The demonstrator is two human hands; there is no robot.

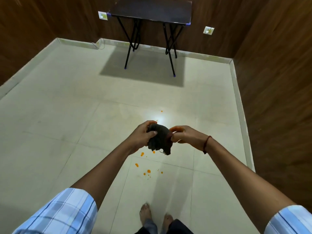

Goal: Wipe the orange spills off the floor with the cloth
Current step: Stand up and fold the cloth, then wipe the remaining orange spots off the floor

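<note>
A dark, bunched-up cloth [159,139] hangs in the air in front of me, high above the pale tiled floor [67,115]. My left hand [142,135] grips its left side with curled fingers. My right hand [183,135] pinches its right edge. Several small orange spills [148,171] dot the floor below the cloth, in front of my bare feet [145,213]. One more orange drop [161,111] lies farther out, beyond my hands.
A dark folding table [152,10] on thin black legs stands against the far wooden wall [270,65]. Wall sockets [208,30] flank it, and a thin cable [99,45] lies near the skirting. Wood-panelled walls close in left and right.
</note>
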